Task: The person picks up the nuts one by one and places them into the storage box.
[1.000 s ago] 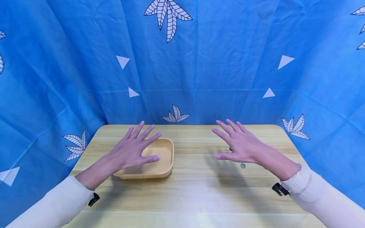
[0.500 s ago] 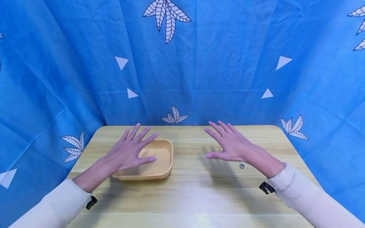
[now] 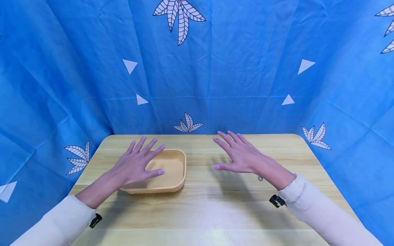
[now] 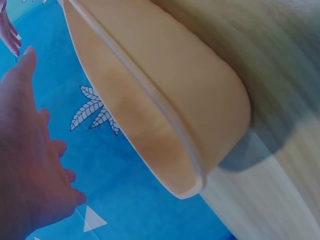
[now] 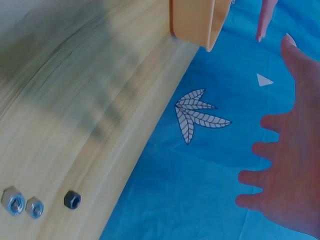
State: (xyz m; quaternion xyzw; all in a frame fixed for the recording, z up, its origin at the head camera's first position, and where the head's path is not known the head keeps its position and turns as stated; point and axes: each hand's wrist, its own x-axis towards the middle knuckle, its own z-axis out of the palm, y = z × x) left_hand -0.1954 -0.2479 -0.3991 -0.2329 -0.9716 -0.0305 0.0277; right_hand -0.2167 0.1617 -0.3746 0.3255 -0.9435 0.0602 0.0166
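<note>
Fingers spread, my left hand [image 3: 133, 166] hovers over the left part of a shallow orange-tan tray [image 3: 173, 171] with rounded corners. In the left wrist view the tray [image 4: 165, 95] shows its side wall and rim beside that hand. My right hand [image 3: 243, 157] is held above the table to the right of the tray, fingers spread and nothing in it. Under its wrist, a small metal nut [image 3: 260, 178] peeks out. The right wrist view shows two silver hex nuts, one larger nut [image 5: 13, 201] and one smaller nut [image 5: 34, 207], plus a dark nut [image 5: 72, 199].
A light wood-grain table [image 3: 197, 212] with rounded far corners bears the tray and nuts. Blue cloth [image 3: 246, 68] with white leaves and triangles hangs behind it and on both sides. Dark straps [image 3: 277, 201] sit at both white-sleeved wrists.
My right hand has drifted left, toward the tray. The left hand has shifted slightly left and down, and both stay spread. The tray stays on the table.
</note>
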